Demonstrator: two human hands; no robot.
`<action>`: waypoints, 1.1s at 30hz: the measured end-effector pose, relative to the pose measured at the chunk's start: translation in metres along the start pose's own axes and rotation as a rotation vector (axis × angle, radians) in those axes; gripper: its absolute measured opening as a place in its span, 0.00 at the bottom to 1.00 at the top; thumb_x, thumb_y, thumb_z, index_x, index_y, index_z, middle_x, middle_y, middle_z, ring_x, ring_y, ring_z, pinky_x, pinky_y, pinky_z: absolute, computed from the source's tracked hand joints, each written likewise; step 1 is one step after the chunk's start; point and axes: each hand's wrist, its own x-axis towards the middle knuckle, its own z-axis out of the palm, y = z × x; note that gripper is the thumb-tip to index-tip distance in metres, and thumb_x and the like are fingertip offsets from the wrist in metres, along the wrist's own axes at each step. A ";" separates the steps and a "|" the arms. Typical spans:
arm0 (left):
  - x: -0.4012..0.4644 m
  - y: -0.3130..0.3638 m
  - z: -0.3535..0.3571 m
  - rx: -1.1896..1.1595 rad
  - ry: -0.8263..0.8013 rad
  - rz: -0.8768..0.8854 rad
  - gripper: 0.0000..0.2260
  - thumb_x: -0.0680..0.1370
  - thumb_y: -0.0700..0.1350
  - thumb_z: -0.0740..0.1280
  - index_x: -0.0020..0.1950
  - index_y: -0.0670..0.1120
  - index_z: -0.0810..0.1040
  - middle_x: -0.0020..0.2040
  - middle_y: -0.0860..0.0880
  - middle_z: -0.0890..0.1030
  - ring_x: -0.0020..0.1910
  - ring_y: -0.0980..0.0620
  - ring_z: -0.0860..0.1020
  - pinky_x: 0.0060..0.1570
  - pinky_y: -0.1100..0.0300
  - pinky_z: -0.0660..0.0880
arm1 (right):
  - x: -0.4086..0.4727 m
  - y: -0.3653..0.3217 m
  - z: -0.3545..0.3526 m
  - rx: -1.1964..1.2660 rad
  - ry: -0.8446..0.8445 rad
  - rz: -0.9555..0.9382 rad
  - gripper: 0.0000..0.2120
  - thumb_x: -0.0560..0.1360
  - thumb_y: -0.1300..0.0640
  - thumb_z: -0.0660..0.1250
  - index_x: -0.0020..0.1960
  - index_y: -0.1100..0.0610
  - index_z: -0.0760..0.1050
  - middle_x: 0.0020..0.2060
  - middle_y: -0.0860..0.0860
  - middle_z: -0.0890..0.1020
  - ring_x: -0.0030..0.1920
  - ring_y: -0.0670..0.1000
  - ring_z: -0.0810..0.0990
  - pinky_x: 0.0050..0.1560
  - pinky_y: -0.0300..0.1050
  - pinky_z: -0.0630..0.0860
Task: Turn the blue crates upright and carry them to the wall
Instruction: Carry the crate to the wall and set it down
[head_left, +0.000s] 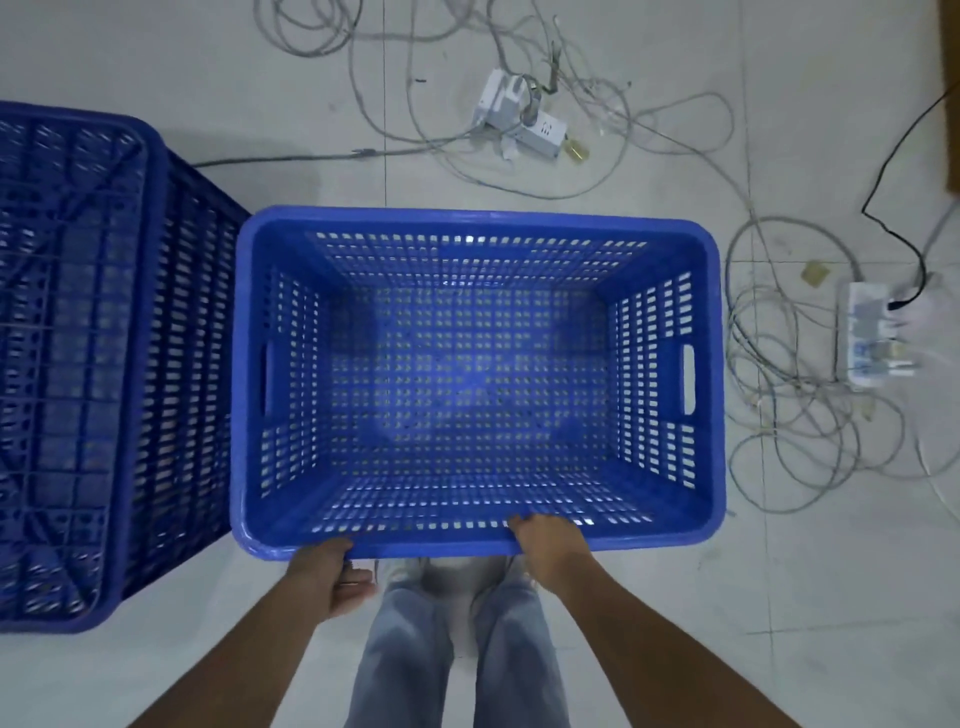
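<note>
A: What lies on the floor (810, 597)?

B: An upside-down crate (93, 364) at left, base up. Just beside it, an upright crate (478, 543), open top facing the camera.

A: And the hands?

B: Both grip the upright crate's near rim. The left hand (330, 577) curls round it from outside; the right hand (548, 543) hooks its fingers over the rim into the crate.

A: Anything smaller?

B: Loose cables (769, 415) tangle beyond and to the right, with two power strips: one far (522, 122), one right (870, 335).

Storeroom-like: tiled floor (675, 597), loose cables (779, 395), crates (78, 364).
</note>
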 end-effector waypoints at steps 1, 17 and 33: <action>0.002 0.007 -0.008 0.110 0.081 0.069 0.11 0.80 0.44 0.60 0.48 0.36 0.74 0.36 0.39 0.79 0.25 0.43 0.80 0.31 0.56 0.74 | 0.000 0.004 -0.003 0.059 0.004 0.006 0.21 0.77 0.57 0.61 0.69 0.57 0.66 0.62 0.58 0.76 0.62 0.60 0.75 0.59 0.53 0.72; 0.054 0.184 -0.060 0.296 0.203 0.448 0.29 0.79 0.49 0.66 0.76 0.39 0.61 0.62 0.37 0.76 0.54 0.37 0.77 0.58 0.43 0.73 | 0.021 0.197 -0.092 1.101 0.756 0.764 0.26 0.75 0.55 0.64 0.69 0.64 0.63 0.60 0.60 0.74 0.57 0.62 0.74 0.54 0.53 0.73; 0.004 0.181 -0.173 0.067 -0.157 0.508 0.14 0.76 0.47 0.62 0.33 0.42 0.72 0.19 0.45 0.71 0.18 0.45 0.71 0.29 0.51 0.71 | -0.089 0.226 -0.152 1.730 0.285 0.318 0.23 0.73 0.41 0.64 0.32 0.59 0.71 0.20 0.51 0.68 0.19 0.48 0.66 0.25 0.39 0.67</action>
